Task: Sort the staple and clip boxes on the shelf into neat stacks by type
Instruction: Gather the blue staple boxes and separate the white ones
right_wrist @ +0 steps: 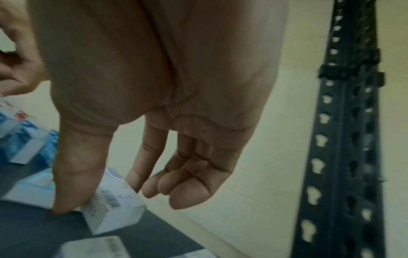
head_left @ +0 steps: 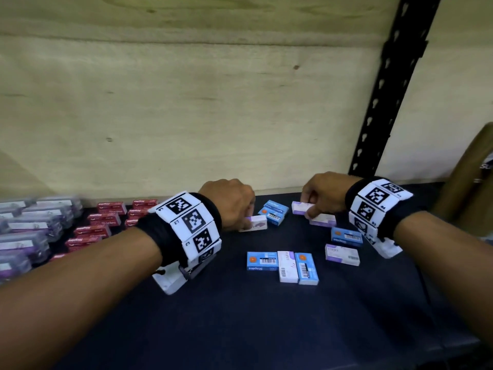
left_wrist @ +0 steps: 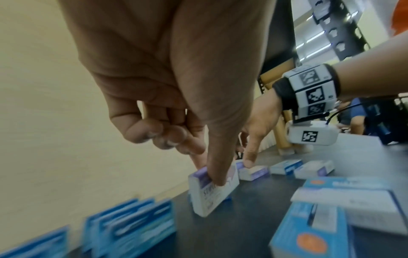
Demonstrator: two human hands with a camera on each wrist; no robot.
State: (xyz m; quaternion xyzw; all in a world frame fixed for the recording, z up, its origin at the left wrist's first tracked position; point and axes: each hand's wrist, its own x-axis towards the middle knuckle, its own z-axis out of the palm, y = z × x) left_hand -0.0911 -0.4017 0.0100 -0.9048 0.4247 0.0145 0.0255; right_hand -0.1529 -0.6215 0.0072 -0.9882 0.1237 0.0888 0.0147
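Note:
Small staple boxes lie scattered on the dark shelf (head_left: 266,329). My left hand (head_left: 246,222) pinches a white-and-purple box (head_left: 254,223) between thumb and forefinger; in the left wrist view this box (left_wrist: 212,195) stands tilted on one edge under the hand (left_wrist: 212,174). My right hand (head_left: 306,209) pinches another white-and-purple box (head_left: 300,207) near the back wall, barcode side showing in the right wrist view (right_wrist: 114,200). A similar box (head_left: 324,219) lies just beside it. Blue boxes (head_left: 276,212) lie between my hands, and more blue and white ones (head_left: 288,267) lie nearer me.
Red staple boxes (head_left: 106,220) sit in rows at the left, with clear purple clip boxes (head_left: 32,231) beyond them. A plywood wall (head_left: 213,116) closes the back. A black perforated post (head_left: 384,102) and a brown cardboard piece (head_left: 466,182) stand at the right.

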